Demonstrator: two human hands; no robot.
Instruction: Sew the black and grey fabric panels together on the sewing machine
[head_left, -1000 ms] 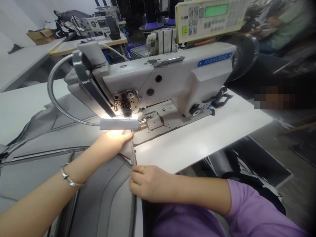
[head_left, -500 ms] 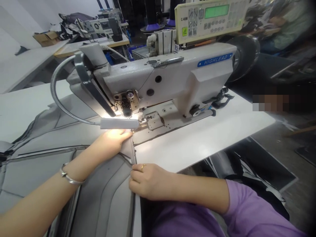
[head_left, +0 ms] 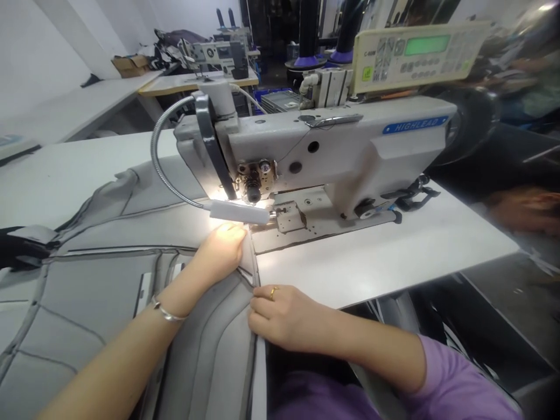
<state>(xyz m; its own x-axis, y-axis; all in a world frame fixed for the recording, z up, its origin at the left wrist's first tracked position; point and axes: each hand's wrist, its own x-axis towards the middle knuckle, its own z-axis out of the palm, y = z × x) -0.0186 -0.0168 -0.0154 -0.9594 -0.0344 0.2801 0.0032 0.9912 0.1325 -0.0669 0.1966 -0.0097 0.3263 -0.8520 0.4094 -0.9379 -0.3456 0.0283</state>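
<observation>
A large grey padded cover [head_left: 227,361] with dark piped seams lies over the left side of the table. My left hand [head_left: 222,249] rests on it just below the lit needle area, its fingers curled in at the cover's edge. Nearer to me, my right hand [head_left: 284,315] pinches that same edge between thumb and fingers. The sewing machine [head_left: 332,146] stands directly beyond both hands. A white lamp [head_left: 240,212] on a bent metal hose hides the needle and presser foot. The cover's edge runs from under that lamp down to my right hand.
The white tabletop [head_left: 350,262] extends right of the machine. A control panel [head_left: 420,55] with a green display sits above the machine. Behind are another sewing machine [head_left: 219,57] and a cardboard box [head_left: 130,65]. Part of another person [head_left: 529,207] shows at the right edge.
The view has swung left, so everything sits farther right. My left hand's fingers, stretched forward before, are now curled in. My right hand keeps its hold on the edge.
</observation>
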